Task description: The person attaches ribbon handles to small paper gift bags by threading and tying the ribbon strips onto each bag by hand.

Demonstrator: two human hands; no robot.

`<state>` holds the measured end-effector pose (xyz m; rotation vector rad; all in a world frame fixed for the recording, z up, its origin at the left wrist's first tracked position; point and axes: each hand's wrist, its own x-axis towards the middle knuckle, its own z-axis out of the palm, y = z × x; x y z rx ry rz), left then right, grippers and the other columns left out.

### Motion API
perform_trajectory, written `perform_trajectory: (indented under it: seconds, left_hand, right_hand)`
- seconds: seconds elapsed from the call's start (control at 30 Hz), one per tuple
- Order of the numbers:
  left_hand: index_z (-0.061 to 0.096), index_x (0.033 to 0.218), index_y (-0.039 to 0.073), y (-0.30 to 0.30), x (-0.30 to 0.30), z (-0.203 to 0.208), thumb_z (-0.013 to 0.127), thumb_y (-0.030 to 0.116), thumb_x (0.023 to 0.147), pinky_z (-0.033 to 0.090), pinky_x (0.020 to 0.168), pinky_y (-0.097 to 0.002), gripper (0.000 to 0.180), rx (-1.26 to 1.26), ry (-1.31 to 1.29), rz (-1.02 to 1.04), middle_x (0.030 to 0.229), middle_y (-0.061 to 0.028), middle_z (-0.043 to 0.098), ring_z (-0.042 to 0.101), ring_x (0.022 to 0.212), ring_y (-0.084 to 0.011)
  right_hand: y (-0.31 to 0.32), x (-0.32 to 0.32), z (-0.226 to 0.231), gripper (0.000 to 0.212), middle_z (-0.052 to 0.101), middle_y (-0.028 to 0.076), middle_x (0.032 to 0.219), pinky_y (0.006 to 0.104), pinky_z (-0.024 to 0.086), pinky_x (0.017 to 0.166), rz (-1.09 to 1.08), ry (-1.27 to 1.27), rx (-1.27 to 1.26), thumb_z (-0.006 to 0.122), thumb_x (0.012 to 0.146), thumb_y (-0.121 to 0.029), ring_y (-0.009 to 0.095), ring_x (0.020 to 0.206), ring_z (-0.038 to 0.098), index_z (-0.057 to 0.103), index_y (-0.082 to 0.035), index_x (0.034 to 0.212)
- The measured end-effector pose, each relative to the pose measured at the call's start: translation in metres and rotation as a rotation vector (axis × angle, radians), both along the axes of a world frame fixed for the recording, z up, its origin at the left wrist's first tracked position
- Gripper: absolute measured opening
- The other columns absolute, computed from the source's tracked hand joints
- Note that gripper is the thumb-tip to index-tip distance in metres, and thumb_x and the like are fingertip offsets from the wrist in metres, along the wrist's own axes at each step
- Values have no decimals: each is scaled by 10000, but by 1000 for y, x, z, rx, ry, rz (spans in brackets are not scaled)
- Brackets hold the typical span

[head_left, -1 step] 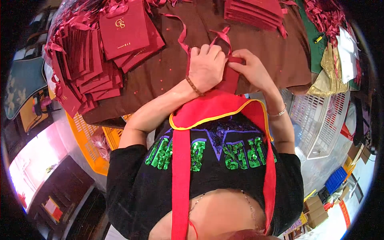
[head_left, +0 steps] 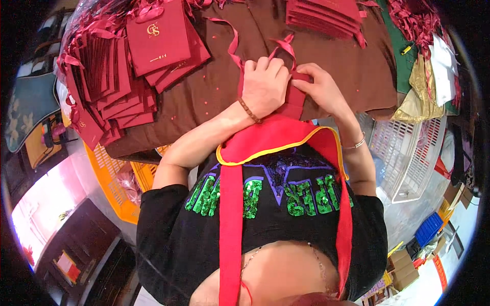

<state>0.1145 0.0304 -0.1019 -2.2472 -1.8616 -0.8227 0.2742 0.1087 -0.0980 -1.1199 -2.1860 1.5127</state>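
A dark red paper gift bag (head_left: 293, 106) lies in front of me at the table's near edge, partly hidden by my hands. My left hand (head_left: 265, 86) rests closed on it, fingers curled over its left part. To the right, my right hand (head_left: 322, 87) pinches a folded red edge of the same bag between thumb and fingers. Beyond the knuckles a red ribbon (head_left: 287, 47) sticks up, and another ribbon (head_left: 234, 45) curls away over the brown cloth. What lies beneath my left fingers is hidden.
Finished-looking red bags (head_left: 159, 38) are stacked at the left, more (head_left: 326, 18) at the far right. The brown cloth (head_left: 209, 102) covers the table. A yellow crate (head_left: 109, 176) stands below left, a white crate (head_left: 408, 163) below right. Gold cloth (head_left: 419, 97) hangs at the right edge.
My left hand has shifted very slightly to the right on the bag. Both hands keep their hold.
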Motion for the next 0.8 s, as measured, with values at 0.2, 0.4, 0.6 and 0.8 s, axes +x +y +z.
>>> perform_trajectory:
  seconds: [0.2, 0.4, 0.6, 0.8]
  left_hand:
    - [534, 761, 72, -1, 6, -5, 619, 153, 706, 330, 624, -355, 130, 116, -77, 47, 854, -56, 526, 487, 722, -228]
    - [533, 762, 72, -3, 10, -2, 614, 161, 693, 330, 640, -369, 139, 17, -22, 21, 882, -62, 533, 493, 744, -233]
    - [545, 777, 83, -6, -10, 12, 547, 198, 808, 365, 643, -388, 119, -29, -22, -67, 851, -79, 550, 543, 760, -243]
    - [654, 829, 41, 47, -63, 28, 534, 240, 809, 475, 714, -334, 233, -847, -437, -321, 780, -143, 641, 635, 765, -249]
  right_hand:
    - [-8, -2, 6, 243, 611, 62, 759, 276, 443, 622, -84, -97, -88, 628, 787, -160, 122, 682, 541, 595, 6, 962]
    - [-16, -4, 5, 255, 608, 86, 772, 271, 450, 640, -71, -47, 121, 628, 778, -162, 134, 697, 552, 589, 7, 965]
    - [-17, -1, -3, 239, 604, 115, 914, 288, 455, 701, -52, 37, 134, 623, 786, -128, 162, 798, 568, 586, 8, 978]
    - [-28, -14, 9, 228, 538, 122, 1063, 288, 449, 694, -7, 41, 295, 636, 789, -129, 214, 835, 561, 590, -9, 977]
